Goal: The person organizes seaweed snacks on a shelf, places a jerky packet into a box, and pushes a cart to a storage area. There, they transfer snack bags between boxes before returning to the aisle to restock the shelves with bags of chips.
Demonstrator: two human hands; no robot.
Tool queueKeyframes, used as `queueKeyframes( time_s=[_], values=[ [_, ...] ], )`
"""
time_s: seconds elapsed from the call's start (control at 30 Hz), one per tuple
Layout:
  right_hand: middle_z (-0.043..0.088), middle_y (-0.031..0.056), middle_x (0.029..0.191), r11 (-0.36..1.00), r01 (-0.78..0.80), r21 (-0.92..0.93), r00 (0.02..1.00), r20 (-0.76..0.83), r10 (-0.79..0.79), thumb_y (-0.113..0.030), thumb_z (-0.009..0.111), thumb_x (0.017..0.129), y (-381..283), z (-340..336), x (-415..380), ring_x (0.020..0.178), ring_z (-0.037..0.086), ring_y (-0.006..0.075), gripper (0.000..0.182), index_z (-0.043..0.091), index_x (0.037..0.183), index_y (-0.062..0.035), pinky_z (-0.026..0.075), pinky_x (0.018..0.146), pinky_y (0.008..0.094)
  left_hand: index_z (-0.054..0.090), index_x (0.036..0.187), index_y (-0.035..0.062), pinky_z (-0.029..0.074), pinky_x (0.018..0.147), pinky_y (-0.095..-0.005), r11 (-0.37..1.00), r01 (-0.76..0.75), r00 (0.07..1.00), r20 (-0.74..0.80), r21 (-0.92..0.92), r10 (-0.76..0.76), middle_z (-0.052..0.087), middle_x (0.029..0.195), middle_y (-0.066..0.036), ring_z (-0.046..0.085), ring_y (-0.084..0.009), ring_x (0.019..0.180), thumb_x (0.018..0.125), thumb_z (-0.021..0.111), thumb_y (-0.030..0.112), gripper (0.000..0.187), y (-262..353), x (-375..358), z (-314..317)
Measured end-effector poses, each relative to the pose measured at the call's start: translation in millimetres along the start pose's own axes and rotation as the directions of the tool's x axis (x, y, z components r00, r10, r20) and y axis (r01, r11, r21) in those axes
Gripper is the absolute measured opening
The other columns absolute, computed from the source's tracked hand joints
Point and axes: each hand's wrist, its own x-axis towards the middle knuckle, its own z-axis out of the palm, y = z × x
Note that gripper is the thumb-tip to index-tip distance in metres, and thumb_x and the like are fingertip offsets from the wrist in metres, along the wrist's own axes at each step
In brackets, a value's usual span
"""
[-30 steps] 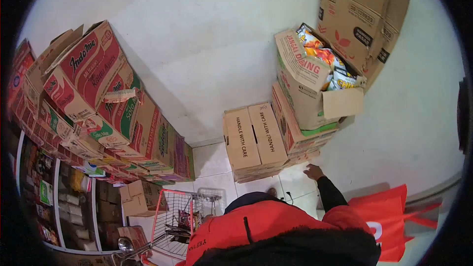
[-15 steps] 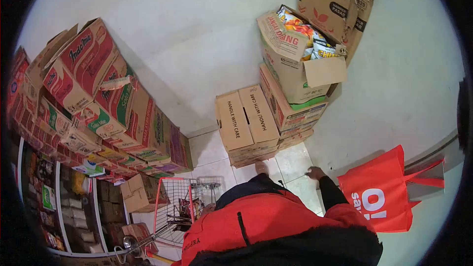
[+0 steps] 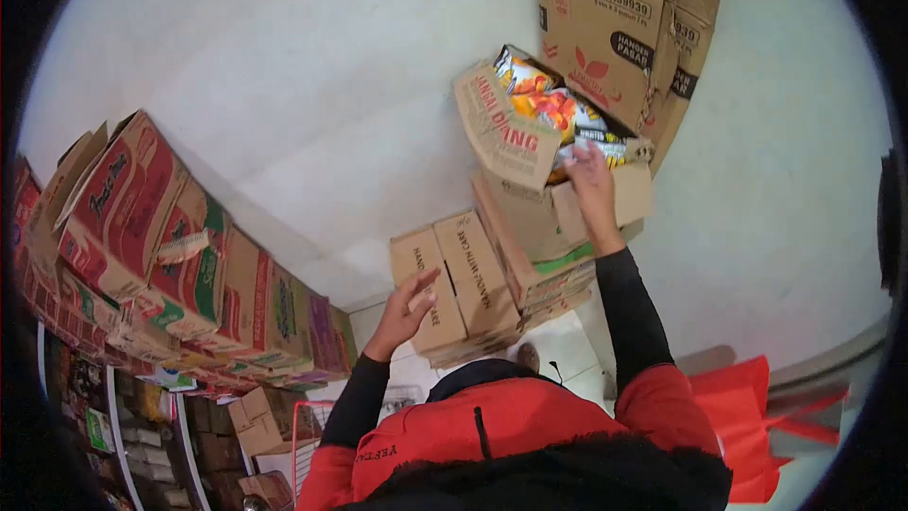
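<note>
My right hand (image 3: 593,178) reaches over the near edge of an open carton (image 3: 506,137) printed "JANGAN DIBANTING". Its fingers are stretched out, right at the snack bags (image 3: 553,104) packed inside, which are yellow, orange and silver. My left hand (image 3: 405,315) hovers with fingers apart, overlapping the left side of a closed carton (image 3: 473,274) marked "HANDLE WITH CARE". Nothing is in that hand. The snack carton rests on a stack of flatter cartons (image 3: 511,251) beside the closed one.
Large flattened cardboard (image 3: 605,28) leans against the wall behind the snack carton. Stacked Indomie cartons (image 3: 132,199) stand on the left, with shelves (image 3: 142,445) below them. A shopping basket cart (image 3: 307,426) is by my left arm. At right hangs a red bag (image 3: 747,416).
My right hand has risen from low beside my body to the snack carton. The left hand has come up into view over the closed carton. My view has shifted slightly.
</note>
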Motion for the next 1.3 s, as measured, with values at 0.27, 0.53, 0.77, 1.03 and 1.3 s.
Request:
queueKeyframes(
  time_s=[0.27,0.53,0.77,1.03,1.3],
  values=[
    [0.047,0.0134,0.13,0.836,0.536,-0.116,0.6,0.75,-0.28,-0.007,0.062,0.075,-35,34,20,0.11,0.054,0.0324,0.047,0.052,0.12,-0.0058,0.048,0.086,0.0362,0.052,0.119,0.0011,0.038,0.096,-0.0427,0.681,-0.612,0.761,0.066,0.402,0.645,0.056,0.118,-0.015,0.05,-0.0341,0.114,0.081,0.061,0.021,0.044,165,166,21],
    [0.039,0.0166,0.137,0.798,0.578,-0.173,0.482,0.861,-0.162,0.002,0.054,0.069,-4,25,32,0.102,0.058,0.0267,0.044,0.059,0.112,-0.0068,0.049,0.082,0.0346,0.048,0.124,0.0045,0.032,0.102,-0.0381,0.603,-0.388,0.921,0.317,0.696,0.227,0.046,0.128,-0.021,0.035,-0.0373,0.127,0.08,0.065,0.031,0.055,110,273,4],
    [0.042,0.0166,0.136,0.819,0.573,-0.041,0.409,0.88,-0.242,0.006,0.057,0.067,-9,20,53,0.11,0.054,0.0297,0.053,0.055,0.118,-0.0079,0.048,0.086,0.0351,0.017,0.141,0.0023,0.038,0.096,-0.033,0.957,0.224,0.959,-0.135,-0.183,-0.25,0.033,0.137,-0.024,0.039,-0.0261,0.124,0.079,0.057,0.019,0.076,64,276,0],
    [0.037,0.016,0.137,0.726,0.574,-0.378,0.571,0.82,-0.024,-0.004,0.064,0.068,-1,-10,136,0.125,0.038,0.0346,0.068,0.039,0.131,-0.0051,0.031,0.104,0.0431,0.017,0.142,0.0039,0.038,0.096,-0.029,0.761,0.319,0.936,0.059,-0.565,-0.348,0.038,0.136,-0.012,0.043,-0.0204,0.121,0.072,0.045,0.004,0.075,71,257,-3],
    [0.029,0.0162,0.14,0.489,0.503,-0.713,0.683,0.675,0.281,-0.009,0.071,0.061,24,1,147,0.123,0.034,0.0409,0.082,0.035,0.134,-0.0124,0.033,0.102,0.0449,0.03,0.134,-0.0006,0.041,0.096,-0.0373,0.5,0.498,0.808,0.17,-0.708,-0.564,0.048,0.125,-0.013,0.049,-0.0227,0.115,0.068,0.048,0.003,0.069,63,248,-9]
  ],
)
